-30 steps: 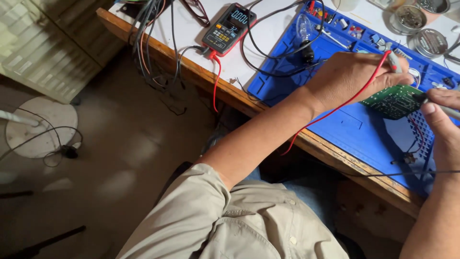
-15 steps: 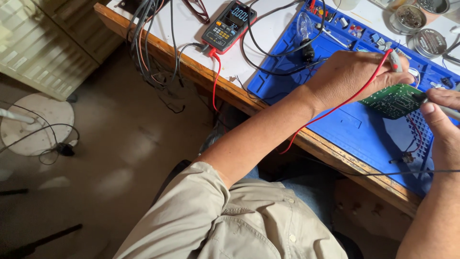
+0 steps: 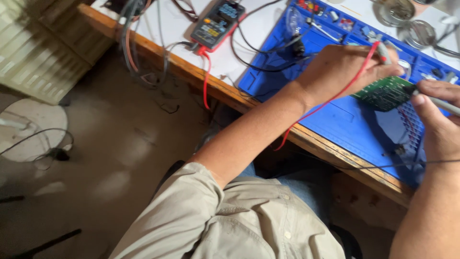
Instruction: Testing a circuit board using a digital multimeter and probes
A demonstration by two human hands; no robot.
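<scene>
Head view: the left hand (image 3: 342, 69) is pinching a red-leaded test probe (image 3: 383, 52) w/ fingers curled shut, its tip resting at the top edge of the green circuit board (image 3: 385, 92). The right hand (image 3: 438, 122) is gripping a second, pale probe (image 3: 438, 103) between thumb & fingers, pointing it at the board's right side. The board is lying over the blue work mat (image 3: 345, 124) on the bench, w/ the red lead (image 3: 330, 103) trailing past the mat's near edge; a multimeter (image 3: 218, 24) is sitting well apart at upper left.

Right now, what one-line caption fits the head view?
Both hands probe a green circuit board over a blue work mat: left hand with red-leaded probe, right hand with another.
</scene>
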